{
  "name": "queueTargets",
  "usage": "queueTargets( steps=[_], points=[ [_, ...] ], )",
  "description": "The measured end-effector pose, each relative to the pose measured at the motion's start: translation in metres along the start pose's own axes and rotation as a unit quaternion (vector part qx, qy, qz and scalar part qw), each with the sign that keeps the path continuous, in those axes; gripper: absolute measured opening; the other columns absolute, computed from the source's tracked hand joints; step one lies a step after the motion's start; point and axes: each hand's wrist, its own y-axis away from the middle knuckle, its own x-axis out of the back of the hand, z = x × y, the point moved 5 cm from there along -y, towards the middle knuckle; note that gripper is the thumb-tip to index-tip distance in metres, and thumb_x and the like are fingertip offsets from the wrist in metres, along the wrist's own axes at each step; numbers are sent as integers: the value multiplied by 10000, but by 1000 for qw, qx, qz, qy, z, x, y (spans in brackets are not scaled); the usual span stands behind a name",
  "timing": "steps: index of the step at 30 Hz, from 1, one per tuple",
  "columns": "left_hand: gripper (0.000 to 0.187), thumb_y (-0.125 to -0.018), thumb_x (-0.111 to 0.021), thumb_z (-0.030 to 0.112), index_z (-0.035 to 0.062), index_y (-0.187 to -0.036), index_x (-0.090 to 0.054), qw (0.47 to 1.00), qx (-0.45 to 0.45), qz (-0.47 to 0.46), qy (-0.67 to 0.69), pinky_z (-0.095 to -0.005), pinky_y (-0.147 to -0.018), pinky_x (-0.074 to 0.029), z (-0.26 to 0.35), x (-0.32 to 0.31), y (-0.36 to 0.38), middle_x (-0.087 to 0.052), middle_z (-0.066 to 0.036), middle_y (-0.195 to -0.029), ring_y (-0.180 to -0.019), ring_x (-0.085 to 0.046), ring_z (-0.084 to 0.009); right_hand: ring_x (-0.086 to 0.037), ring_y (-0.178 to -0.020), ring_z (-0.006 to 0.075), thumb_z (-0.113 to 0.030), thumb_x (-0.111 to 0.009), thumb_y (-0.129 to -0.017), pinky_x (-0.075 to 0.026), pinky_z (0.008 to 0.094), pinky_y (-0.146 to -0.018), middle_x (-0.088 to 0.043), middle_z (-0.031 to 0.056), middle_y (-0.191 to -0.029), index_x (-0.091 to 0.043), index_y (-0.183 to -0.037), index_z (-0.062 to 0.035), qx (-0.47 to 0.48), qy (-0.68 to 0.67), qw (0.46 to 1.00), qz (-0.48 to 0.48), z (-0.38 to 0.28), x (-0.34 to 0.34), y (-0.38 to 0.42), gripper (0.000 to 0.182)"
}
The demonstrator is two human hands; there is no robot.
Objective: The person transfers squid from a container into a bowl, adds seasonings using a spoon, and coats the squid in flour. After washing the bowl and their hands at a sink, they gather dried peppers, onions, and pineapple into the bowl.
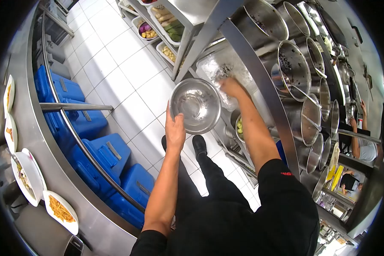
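Note:
A round steel bowl is tilted toward the camera, with only reflections visible inside. My left hand grips its lower left rim, thumb over the edge. To the right, my right hand reaches over a clear plastic tray on the shelf. Its fingers are blurred, so what they hold, if anything, cannot be made out. Small dark and pale bits lie in the tray beside the fingers. A steel container with green pieces sits below my right forearm.
Steel pots, some with ladles, line the upper right shelf. Vegetable baskets stand at the top. Blue lidded bins are at left, beside a counter with plates of food. Other people work at far right.

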Motion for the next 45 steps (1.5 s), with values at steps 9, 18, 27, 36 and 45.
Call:
queueTargets(
  steps=[9, 18, 27, 36, 45],
  points=[
    [465, -912, -454, 79, -15, -1367, -437, 1000, -16, 6, -6, -299, -993, -380, -15, -3, -1, -551, -100, -1232, -1107, -503, -174, -568, -1204, 343, -213, -709, -749, -464, 369, -1009, -555, 254, -1325, -481, -1382, -16, -70, -98, 991, 58, -8, 9, -4, 701],
    [575, -913, -433, 85, 3, -1473, -334, 1000, -12, -15, -8, -337, -1060, -367, -4, -8, -3, -520, -167, -1339, -1222, -501, -242, -513, -1266, 357, -239, -729, -746, -415, 413, -1059, -535, 240, -1344, -519, -1330, -31, -88, -66, 986, 128, -27, 13, -7, 654],
    [552, -910, -443, 80, 11, -1451, -361, 1000, 3, 11, 5, -326, -1039, -373, -10, -4, -11, -528, -144, -1315, -1188, -501, -216, -473, -1312, 352, -383, -788, -696, -387, 392, -1079, -487, 233, -1415, -423, -1442, -52, -40, -156, 977, 137, 17, 26, -14, 894],
    [591, -904, -432, 69, 17, -1484, -332, 999, 31, 16, 4, -331, -1058, -369, -9, 4, -9, -514, -169, -1354, -1221, -502, -240, -524, -1248, 361, -221, -780, -678, -410, 382, -1069, -522, 235, -1368, -450, -1402, -28, -145, -87, 968, 185, 15, 20, -12, 818],
    [568, -912, -432, 79, 13, -1470, -350, 999, 10, 21, 22, -334, -1051, -378, -11, 13, -3, -519, -163, -1350, -1231, -502, -235, -480, -1300, 371, -302, -828, -655, -378, 388, -1097, -482, 225, -1420, -430, -1418, -5, -71, -158, 975, 139, 14, 5, -55, 910]
  ],
)
